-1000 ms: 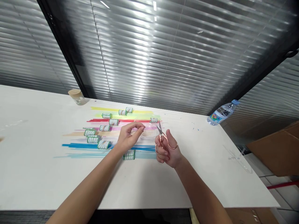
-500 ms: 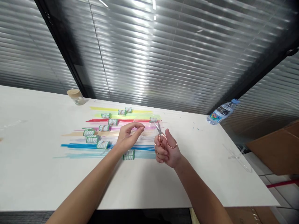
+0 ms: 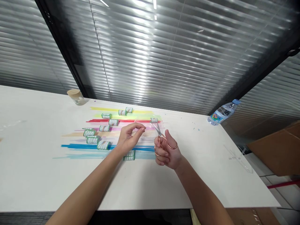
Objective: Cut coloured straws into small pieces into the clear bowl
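My right hand (image 3: 171, 154) grips a pair of scissors (image 3: 160, 133) with rose-gold handles, thumb and fingers through the loops. Its slightly parted silver blades point up and left. My left hand (image 3: 128, 137) is closed in a pinch to the left of the blades. Whatever sits between its fingertips is too thin or clear to make out, though a faint transparent loop shows near them. Beneath both hands lie bundles of thin coloured sticks, among them blue sticks (image 3: 77, 146) and red sticks (image 3: 133, 121). Several green-and-white patterned rolls (image 3: 103, 145) rest on them.
A clear bottle (image 3: 221, 114) with a blue cap stands at the table's right edge. At the back left is a jar with a tan lid (image 3: 76, 96). Clear strips (image 3: 237, 158) lie at the right side of the white table (image 3: 140, 190). Blinds rise behind.
The scissors and my right hand have shifted very slightly left. My left hand stays nearly in place, still pinched.
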Demonstrator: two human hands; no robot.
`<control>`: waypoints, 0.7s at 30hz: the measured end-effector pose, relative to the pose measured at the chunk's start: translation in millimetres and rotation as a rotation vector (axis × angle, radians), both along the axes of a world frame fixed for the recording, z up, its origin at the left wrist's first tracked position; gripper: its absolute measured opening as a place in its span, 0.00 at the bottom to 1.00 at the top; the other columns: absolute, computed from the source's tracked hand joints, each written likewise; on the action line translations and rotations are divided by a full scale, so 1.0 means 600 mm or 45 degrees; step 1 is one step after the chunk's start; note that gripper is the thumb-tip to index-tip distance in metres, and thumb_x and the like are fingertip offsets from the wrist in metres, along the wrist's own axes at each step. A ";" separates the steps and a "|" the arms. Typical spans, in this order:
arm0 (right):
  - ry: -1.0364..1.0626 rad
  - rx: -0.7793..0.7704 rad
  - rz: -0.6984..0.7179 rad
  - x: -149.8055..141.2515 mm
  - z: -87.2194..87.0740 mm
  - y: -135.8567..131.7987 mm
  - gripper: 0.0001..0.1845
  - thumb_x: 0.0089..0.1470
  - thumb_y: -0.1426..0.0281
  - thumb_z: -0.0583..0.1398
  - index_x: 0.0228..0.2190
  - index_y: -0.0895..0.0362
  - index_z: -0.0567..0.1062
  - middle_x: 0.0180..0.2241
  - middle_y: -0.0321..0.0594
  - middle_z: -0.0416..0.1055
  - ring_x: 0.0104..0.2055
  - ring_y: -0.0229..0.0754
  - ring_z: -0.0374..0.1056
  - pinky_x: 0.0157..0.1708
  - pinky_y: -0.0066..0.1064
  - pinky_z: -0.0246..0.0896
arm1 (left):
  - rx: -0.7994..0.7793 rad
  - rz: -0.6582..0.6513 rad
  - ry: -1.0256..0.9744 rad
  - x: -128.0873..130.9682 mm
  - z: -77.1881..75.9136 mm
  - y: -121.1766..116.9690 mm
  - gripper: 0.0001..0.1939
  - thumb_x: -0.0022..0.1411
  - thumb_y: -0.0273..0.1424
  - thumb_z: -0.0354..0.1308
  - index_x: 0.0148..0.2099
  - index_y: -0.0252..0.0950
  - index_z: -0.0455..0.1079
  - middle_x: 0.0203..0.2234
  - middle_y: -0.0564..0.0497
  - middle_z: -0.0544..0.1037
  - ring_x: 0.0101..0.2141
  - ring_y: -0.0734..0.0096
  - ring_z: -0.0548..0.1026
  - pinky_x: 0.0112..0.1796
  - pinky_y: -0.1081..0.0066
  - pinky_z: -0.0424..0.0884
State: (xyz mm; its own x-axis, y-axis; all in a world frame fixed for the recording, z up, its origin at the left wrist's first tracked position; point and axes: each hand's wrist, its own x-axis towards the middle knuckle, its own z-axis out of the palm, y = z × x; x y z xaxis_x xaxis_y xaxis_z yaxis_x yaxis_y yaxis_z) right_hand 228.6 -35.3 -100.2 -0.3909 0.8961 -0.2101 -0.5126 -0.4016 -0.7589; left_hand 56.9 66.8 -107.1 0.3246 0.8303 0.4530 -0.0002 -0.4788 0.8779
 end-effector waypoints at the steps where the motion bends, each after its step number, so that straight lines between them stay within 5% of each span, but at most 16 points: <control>1: 0.006 0.010 -0.013 -0.001 0.000 0.001 0.34 0.51 0.34 0.51 0.25 0.54 0.62 0.11 0.23 0.50 0.10 0.30 0.40 0.14 0.26 0.51 | 0.002 -0.008 -0.006 0.000 -0.001 0.001 0.07 0.59 0.35 0.62 0.33 0.36 0.75 0.28 0.49 0.79 0.33 0.68 0.77 0.36 0.71 0.72; 6: -0.255 0.088 -0.194 -0.011 -0.002 -0.002 0.34 0.51 0.35 0.52 0.27 0.55 0.64 0.12 0.24 0.54 0.11 0.29 0.42 0.14 0.25 0.54 | 0.013 0.013 -0.079 0.003 0.000 0.003 0.07 0.60 0.34 0.61 0.33 0.35 0.75 0.27 0.49 0.78 0.32 0.69 0.76 0.35 0.71 0.72; 11: -0.615 0.227 -0.184 -0.023 -0.001 -0.006 0.32 0.53 0.38 0.55 0.25 0.56 0.64 0.12 0.26 0.56 0.12 0.28 0.44 0.14 0.24 0.54 | 0.041 -0.008 -0.067 0.001 0.005 0.004 0.07 0.60 0.34 0.61 0.32 0.35 0.74 0.26 0.50 0.78 0.30 0.70 0.75 0.34 0.72 0.71; 21: -0.892 0.150 -0.278 -0.020 0.003 -0.004 0.29 0.51 0.42 0.60 0.25 0.56 0.62 0.14 0.26 0.54 0.15 0.29 0.46 0.13 0.22 0.48 | 0.011 -0.141 0.066 -0.001 0.009 -0.003 0.10 0.61 0.35 0.59 0.31 0.35 0.74 0.27 0.49 0.79 0.32 0.68 0.76 0.36 0.70 0.72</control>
